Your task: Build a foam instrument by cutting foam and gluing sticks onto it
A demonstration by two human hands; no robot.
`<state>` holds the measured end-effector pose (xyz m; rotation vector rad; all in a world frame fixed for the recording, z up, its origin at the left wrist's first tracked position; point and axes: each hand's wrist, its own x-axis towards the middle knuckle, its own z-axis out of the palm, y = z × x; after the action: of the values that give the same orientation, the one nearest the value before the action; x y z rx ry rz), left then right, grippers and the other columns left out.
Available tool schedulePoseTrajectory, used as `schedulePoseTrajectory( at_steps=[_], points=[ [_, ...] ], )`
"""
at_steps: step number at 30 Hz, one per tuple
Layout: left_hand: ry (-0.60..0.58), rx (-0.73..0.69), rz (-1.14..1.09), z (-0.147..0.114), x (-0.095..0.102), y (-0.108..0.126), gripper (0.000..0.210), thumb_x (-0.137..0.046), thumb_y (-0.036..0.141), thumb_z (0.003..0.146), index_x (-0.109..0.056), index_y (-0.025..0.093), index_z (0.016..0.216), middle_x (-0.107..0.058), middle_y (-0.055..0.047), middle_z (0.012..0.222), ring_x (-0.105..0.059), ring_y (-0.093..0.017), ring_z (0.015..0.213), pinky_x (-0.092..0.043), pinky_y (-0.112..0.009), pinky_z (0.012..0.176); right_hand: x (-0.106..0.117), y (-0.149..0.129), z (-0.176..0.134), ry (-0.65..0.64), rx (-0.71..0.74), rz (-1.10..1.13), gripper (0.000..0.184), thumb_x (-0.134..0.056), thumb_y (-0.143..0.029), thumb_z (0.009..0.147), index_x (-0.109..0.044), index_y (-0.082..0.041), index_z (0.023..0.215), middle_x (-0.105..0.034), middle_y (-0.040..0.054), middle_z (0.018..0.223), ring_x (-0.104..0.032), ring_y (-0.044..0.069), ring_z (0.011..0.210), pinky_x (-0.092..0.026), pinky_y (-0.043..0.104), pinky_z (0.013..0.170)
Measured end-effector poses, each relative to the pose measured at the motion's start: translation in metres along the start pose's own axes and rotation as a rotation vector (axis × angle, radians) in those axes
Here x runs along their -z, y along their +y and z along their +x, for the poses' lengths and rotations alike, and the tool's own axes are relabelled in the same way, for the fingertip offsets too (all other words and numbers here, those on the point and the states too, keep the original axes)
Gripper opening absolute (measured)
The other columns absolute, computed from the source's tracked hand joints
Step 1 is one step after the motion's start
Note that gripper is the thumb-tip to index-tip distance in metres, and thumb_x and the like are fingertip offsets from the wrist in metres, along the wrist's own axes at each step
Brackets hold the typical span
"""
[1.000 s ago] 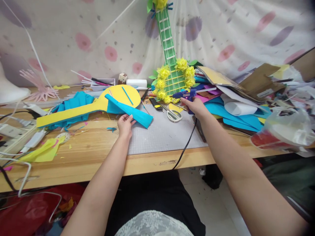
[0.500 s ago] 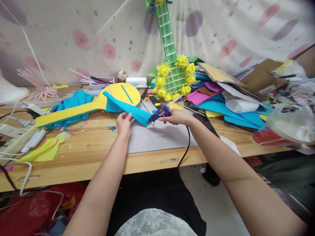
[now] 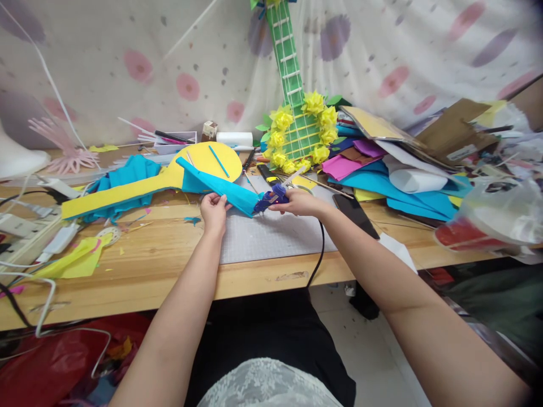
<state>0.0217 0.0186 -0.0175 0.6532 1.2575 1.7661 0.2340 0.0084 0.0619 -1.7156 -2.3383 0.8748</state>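
My left hand (image 3: 215, 212) pinches the lower edge of a strip of blue crepe paper (image 3: 229, 192), which slants down to the right over a grey cutting mat (image 3: 271, 243). In my right hand (image 3: 301, 202) is a dark blue glue gun (image 3: 271, 198), a glue stick poking out behind it. Its nozzle is at the right end of the blue paper; I cannot tell whether it touches. The strip's other end lies against a yellow banjo-shaped cutout (image 3: 178, 169) with blue sides, resting flat behind my left hand.
A green paper guitar (image 3: 299, 133) ringed with yellow flowers leans at the back. Coloured paper (image 3: 407, 189) is piled at the right, near a phone (image 3: 355, 215) and a plastic cup (image 3: 470, 232). Crumpled blue crepe paper (image 3: 123, 183) and a power strip (image 3: 31, 243) are at the left.
My right hand has moved slightly left with the glue gun, bringing it closer over the right end of the blue paper. My left hand stays put.
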Motion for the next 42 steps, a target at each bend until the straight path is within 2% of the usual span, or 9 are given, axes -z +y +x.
schedulePoseTrajectory(
  at_steps=[10,21,29,36,42],
  points=[
    [0.013,0.022,-0.011,-0.001,-0.001,0.002,0.018,-0.063,0.010,0.064,-0.048,0.015,0.072,-0.051,0.002,0.065,-0.054,-0.008,0.061,-0.054,-0.027,0.060,-0.002,0.003,0.004,-0.005,0.028,-0.022,0.039,-0.057,-0.053,0.071,-0.065,-0.023,0.095,-0.067,0.0022,0.072,-0.058,0.013,0.062,-0.040,0.021,0.051],
    [0.016,0.030,-0.006,-0.001,-0.001,0.002,0.018,-0.063,0.011,0.063,-0.048,0.015,0.073,-0.051,0.003,0.065,-0.054,-0.007,0.061,-0.053,-0.024,0.059,-0.004,0.001,0.007,0.015,0.057,-0.090,0.039,-0.056,-0.055,0.071,-0.065,-0.022,0.090,-0.064,0.0025,0.067,-0.057,0.014,0.060,-0.039,0.022,0.053],
    [0.016,0.030,-0.018,0.001,0.000,0.001,0.020,-0.066,0.011,0.061,-0.049,0.014,0.072,-0.052,0.002,0.065,-0.055,-0.008,0.061,-0.053,-0.028,0.064,-0.005,-0.003,0.009,0.065,0.102,-0.119,0.040,-0.054,-0.057,0.071,-0.064,-0.023,0.091,-0.065,0.0015,0.078,-0.057,0.015,0.070,-0.039,0.023,0.059],
    [0.009,0.026,-0.017,0.002,0.001,0.001,0.018,-0.065,0.011,0.062,-0.050,0.014,0.072,-0.052,0.002,0.064,-0.055,-0.008,0.059,-0.052,-0.026,0.061,-0.006,-0.009,0.013,0.102,0.148,-0.101,0.040,-0.056,-0.055,0.071,-0.064,-0.023,0.093,-0.065,0.0024,0.087,-0.058,0.017,0.078,-0.039,0.023,0.063],
    [-0.009,0.026,-0.026,0.002,0.001,0.001,0.018,-0.064,0.011,0.062,-0.051,0.014,0.073,-0.054,0.002,0.063,-0.056,-0.008,0.059,-0.053,-0.026,0.062,-0.008,-0.014,0.019,0.121,0.169,-0.097,0.041,-0.055,-0.055,0.072,-0.064,-0.020,0.092,-0.065,0.0029,0.085,-0.057,0.016,0.077,-0.039,0.023,0.064]
  ],
)
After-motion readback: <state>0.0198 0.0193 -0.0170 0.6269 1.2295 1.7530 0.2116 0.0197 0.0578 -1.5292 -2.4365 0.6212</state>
